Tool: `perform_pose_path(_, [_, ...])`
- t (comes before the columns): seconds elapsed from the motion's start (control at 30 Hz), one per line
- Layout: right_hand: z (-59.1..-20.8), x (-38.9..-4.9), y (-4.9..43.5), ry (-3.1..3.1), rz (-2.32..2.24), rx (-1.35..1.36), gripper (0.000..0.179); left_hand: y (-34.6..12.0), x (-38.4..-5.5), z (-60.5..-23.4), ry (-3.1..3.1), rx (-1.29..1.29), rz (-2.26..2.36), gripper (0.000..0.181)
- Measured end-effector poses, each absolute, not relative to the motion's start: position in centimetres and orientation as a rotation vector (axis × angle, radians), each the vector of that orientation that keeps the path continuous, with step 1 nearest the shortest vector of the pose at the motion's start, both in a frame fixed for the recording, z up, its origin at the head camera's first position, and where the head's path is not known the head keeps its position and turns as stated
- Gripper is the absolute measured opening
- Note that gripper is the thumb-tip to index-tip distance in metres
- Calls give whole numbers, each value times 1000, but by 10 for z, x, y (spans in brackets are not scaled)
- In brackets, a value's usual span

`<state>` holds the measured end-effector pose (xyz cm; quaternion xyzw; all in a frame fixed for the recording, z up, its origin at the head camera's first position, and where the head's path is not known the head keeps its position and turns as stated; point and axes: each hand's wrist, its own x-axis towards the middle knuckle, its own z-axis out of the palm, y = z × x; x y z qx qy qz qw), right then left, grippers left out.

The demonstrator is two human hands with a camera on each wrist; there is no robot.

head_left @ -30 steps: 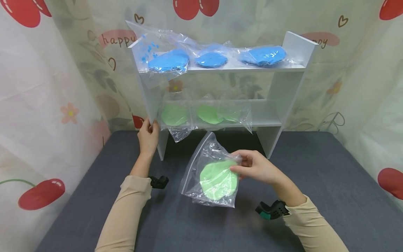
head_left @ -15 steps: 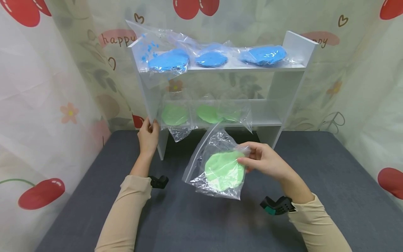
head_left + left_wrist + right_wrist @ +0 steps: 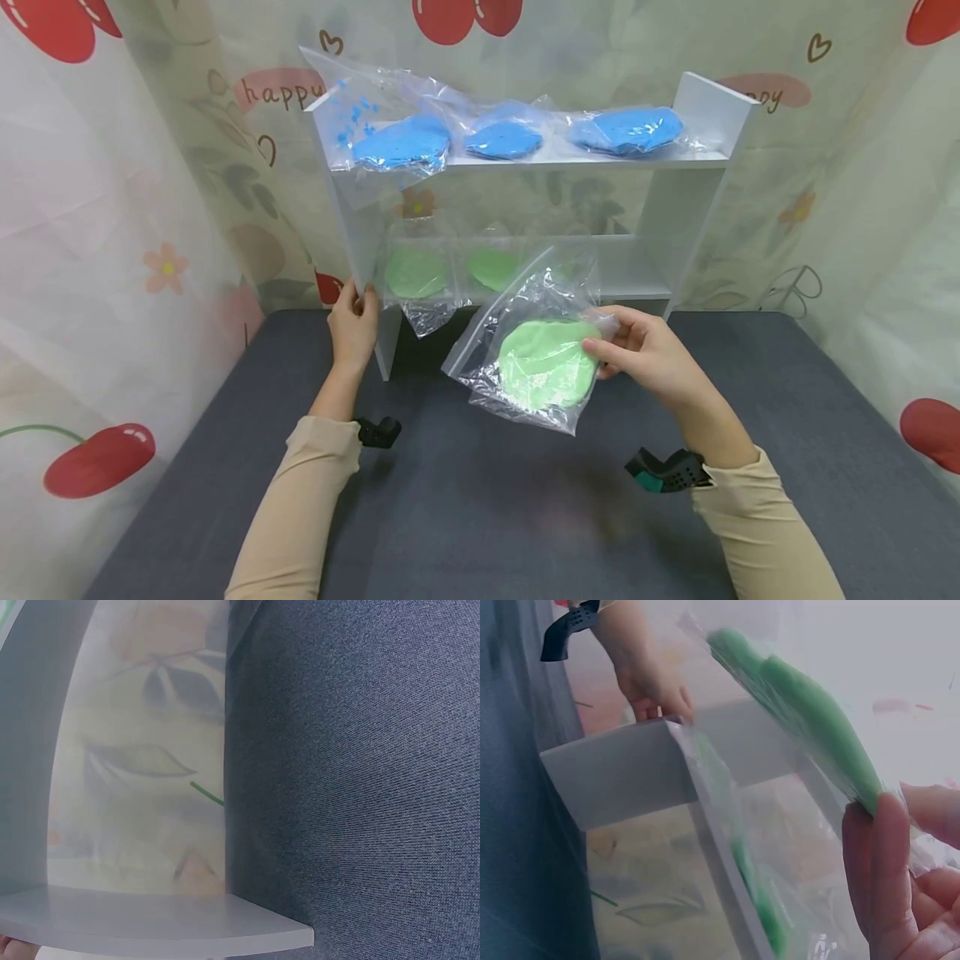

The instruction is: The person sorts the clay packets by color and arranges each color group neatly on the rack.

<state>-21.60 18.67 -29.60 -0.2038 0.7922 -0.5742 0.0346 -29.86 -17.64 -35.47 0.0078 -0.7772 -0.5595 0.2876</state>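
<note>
In the head view my right hand point(image 3: 651, 354) pinches the right edge of a clear zip bag point(image 3: 546, 367) between thumb and fingers. Inside the bag is a flat, round, pale green lump, soft like clay. It hangs tilted before the middle shelf, overlapping the bagged green lumps point(image 3: 417, 272) there. My left hand point(image 3: 354, 332) grips the front edge of the white shelf unit's left side panel point(image 3: 387, 343). From the right wrist camera, the held bag point(image 3: 802, 712) is seen nearly edge-on, with the left hand point(image 3: 652, 688) on the panel beyond.
Three clear bags with blue lumps point(image 3: 628, 133) lie along the top of the white shelf unit point(image 3: 690, 208). The unit stands at the back of a dark grey table point(image 3: 480, 533). Printed curtains point(image 3: 150, 208) enclose the back and sides.
My right hand has lifted the bag of green clay-like stuff up and slightly right, toward the middle shelf, which it now partly covers. My left hand has stayed on the side panel.
</note>
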Motion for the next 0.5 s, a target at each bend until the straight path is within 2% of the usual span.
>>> perform_pose_path(0.17, [-291,-219,188,2366,-1932,-641,26,-177,-298,-355,-2078,20,-1491,34])
perform_pose_path(0.5, [-287,-228,190,2240,-2227,-621,20,-177,-299,-355,-2072,8,-1494,35])
